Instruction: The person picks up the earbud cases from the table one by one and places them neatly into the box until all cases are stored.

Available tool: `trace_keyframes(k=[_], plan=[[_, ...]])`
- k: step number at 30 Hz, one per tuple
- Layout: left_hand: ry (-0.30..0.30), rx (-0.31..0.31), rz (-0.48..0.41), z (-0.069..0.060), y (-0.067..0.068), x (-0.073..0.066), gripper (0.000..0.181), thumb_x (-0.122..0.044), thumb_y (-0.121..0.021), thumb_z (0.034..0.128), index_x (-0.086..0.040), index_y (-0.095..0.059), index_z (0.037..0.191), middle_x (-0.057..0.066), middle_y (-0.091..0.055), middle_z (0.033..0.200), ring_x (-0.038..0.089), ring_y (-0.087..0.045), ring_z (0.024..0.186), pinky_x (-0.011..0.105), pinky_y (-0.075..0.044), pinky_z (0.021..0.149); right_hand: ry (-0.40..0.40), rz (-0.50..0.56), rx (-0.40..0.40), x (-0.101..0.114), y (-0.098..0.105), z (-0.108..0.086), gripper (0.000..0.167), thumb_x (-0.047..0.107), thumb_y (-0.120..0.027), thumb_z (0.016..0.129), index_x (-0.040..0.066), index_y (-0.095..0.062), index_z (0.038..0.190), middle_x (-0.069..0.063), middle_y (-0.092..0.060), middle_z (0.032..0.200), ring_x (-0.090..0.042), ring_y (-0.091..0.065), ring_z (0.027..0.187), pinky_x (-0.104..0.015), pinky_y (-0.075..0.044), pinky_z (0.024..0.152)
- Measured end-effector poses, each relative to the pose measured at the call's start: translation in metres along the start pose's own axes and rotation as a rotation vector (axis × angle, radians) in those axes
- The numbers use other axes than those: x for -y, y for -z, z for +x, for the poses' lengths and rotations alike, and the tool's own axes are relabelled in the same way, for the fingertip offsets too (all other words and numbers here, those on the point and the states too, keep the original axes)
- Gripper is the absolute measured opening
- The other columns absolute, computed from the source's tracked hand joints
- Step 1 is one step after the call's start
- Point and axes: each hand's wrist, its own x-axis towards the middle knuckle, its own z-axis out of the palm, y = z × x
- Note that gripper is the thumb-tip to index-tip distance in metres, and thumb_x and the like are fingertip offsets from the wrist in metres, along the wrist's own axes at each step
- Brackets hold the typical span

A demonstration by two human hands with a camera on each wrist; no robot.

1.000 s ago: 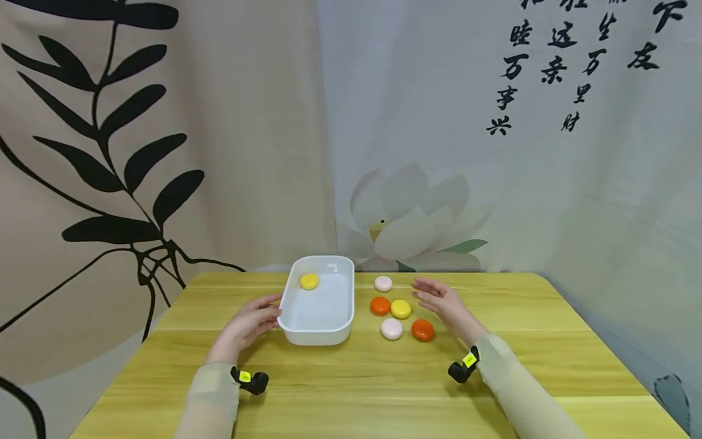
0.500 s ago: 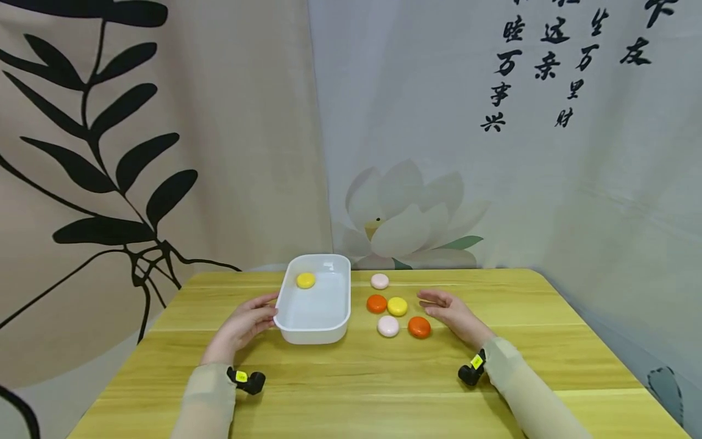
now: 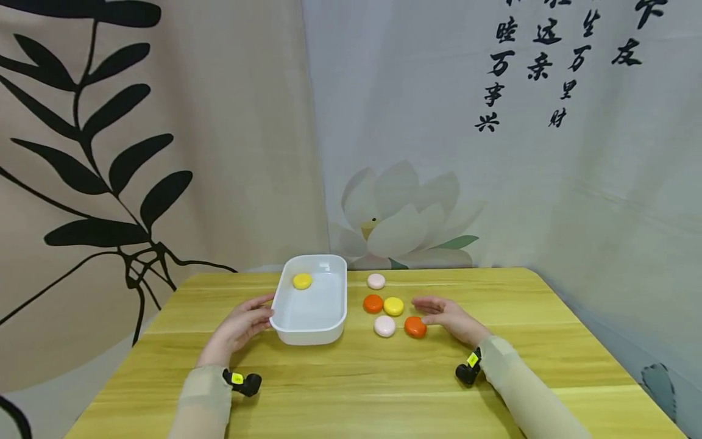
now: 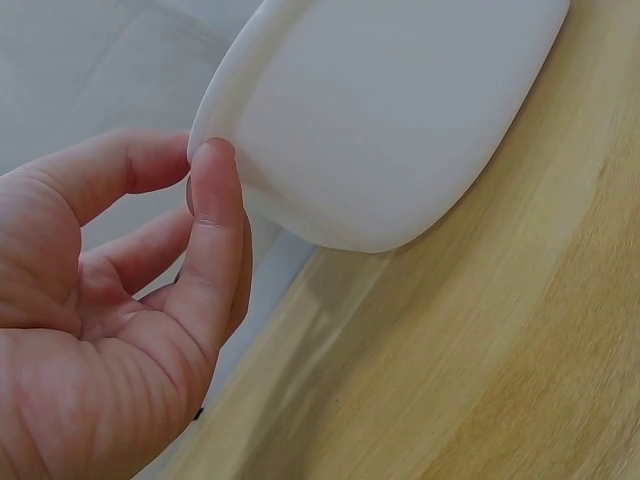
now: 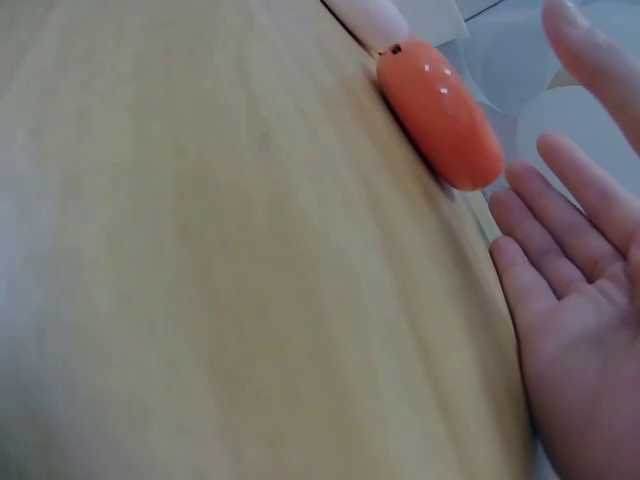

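My left hand (image 3: pixel 241 325) pinches the left rim of a white rectangular tray (image 3: pixel 309 337), with thumb and fingertips at its edge in the left wrist view. Inside the tray lies a smooth yellow disc (image 3: pixel 302 281). My right hand (image 3: pixel 451 319) holds nothing; its fingers are extended, its thumb apart, beside the nearest orange disc (image 3: pixel 415 327). In the right wrist view the same orange disc (image 5: pixel 440 115) lies on the table just past the fingers; whether they touch cannot be told.
Left of that disc, on the wooden table (image 3: pixel 340 396), lie a pale pink disc (image 3: pixel 384 326), a second yellow disc (image 3: pixel 393 306), another orange disc (image 3: pixel 373 303) and a farther pink disc (image 3: pixel 375 281). A printed curtain (image 3: pixel 247 122) hangs behind the table.
My right hand drew back to the right, then came in to the left beside the nearest orange disc. My left hand stays at the tray's rim. The whole view has shifted slightly.
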Motion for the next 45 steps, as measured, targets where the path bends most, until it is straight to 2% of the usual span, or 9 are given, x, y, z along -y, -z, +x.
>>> trace_keyframes(k=[2, 4, 13, 23, 32, 36, 45], plan=[[0.001, -0.002, 0.005, -0.0009, 0.0012, -0.0009, 0.059, -0.003, -0.056, 0.0954, 0.008, -0.030, 0.147, 0.008, -0.059, 0.099, 0.015, -0.061, 0.082, 0.026, -0.055, 0.078, -0.003, -0.029, 0.016, 0.0012, -0.0011, 0.0007, 0.063, 0.011, -0.069, 0.089, -0.010, -0.039, 0.141, -0.027, -0.040, 0.145, -0.041, -0.033, 0.136, -0.048, -0.027, 0.112], [0.003, -0.004, 0.010, -0.0016, 0.0018, -0.0014, 0.059, -0.004, -0.057, 0.0958, 0.008, -0.030, 0.147, 0.009, -0.059, 0.101, 0.015, -0.061, 0.083, 0.027, -0.055, 0.079, -0.003, -0.054, 0.024, 0.0012, -0.0019, 0.0012, 0.063, 0.010, -0.071, 0.088, -0.009, -0.041, 0.141, -0.026, -0.040, 0.144, -0.041, -0.033, 0.135, -0.051, -0.026, 0.112], [0.006, 0.019, -0.001, -0.0019, 0.0016, -0.0008, 0.061, -0.005, -0.058, 0.0962, 0.007, -0.028, 0.148, 0.008, -0.060, 0.103, 0.015, -0.062, 0.084, 0.027, -0.055, 0.081, -0.042, -0.165, 0.043, 0.0049, -0.0067, -0.0014, 0.060, 0.013, -0.075, 0.085, -0.002, -0.050, 0.137, -0.019, -0.050, 0.140, -0.036, -0.042, 0.131, -0.044, -0.035, 0.108], [0.023, -0.003, 0.014, -0.0040, 0.0047, 0.0001, 0.060, -0.005, -0.057, 0.0961, 0.006, -0.030, 0.148, 0.008, -0.059, 0.102, 0.015, -0.061, 0.084, 0.027, -0.055, 0.081, -0.043, -0.184, 0.086, 0.0054, -0.0083, 0.0024, 0.058, 0.014, -0.077, 0.083, 0.000, -0.055, 0.135, -0.016, -0.051, 0.139, -0.033, -0.043, 0.130, -0.046, -0.033, 0.109], [0.018, 0.009, -0.005, -0.0003, 0.0013, -0.0004, 0.060, -0.004, -0.058, 0.0954, 0.007, -0.030, 0.147, 0.009, -0.059, 0.103, 0.015, -0.062, 0.084, 0.026, -0.055, 0.080, -0.055, -0.207, 0.095, 0.0041, -0.0040, 0.0006, 0.057, 0.013, -0.079, 0.080, 0.001, -0.058, 0.132, -0.014, -0.056, 0.134, -0.027, -0.050, 0.122, -0.030, -0.041, 0.101], [0.015, 0.022, -0.011, -0.0006, 0.0003, -0.0003, 0.061, -0.004, -0.058, 0.0955, 0.008, -0.029, 0.147, 0.009, -0.059, 0.103, 0.015, -0.062, 0.084, 0.026, -0.055, 0.079, -0.055, -0.216, 0.110, 0.0021, -0.0037, -0.0007, 0.055, 0.013, -0.079, 0.081, 0.002, -0.059, 0.131, -0.013, -0.058, 0.132, -0.024, -0.052, 0.118, -0.027, -0.042, 0.098], [0.010, 0.016, -0.020, -0.0002, 0.0001, -0.0009, 0.061, -0.005, -0.059, 0.0951, 0.008, -0.029, 0.147, 0.008, -0.059, 0.102, 0.015, -0.062, 0.083, 0.026, -0.055, 0.078, -0.061, -0.274, 0.108, 0.0078, -0.0037, -0.0008, 0.052, 0.014, -0.078, 0.082, 0.005, -0.061, 0.131, -0.013, -0.056, 0.134, -0.026, -0.050, 0.120, -0.040, -0.038, 0.104]])
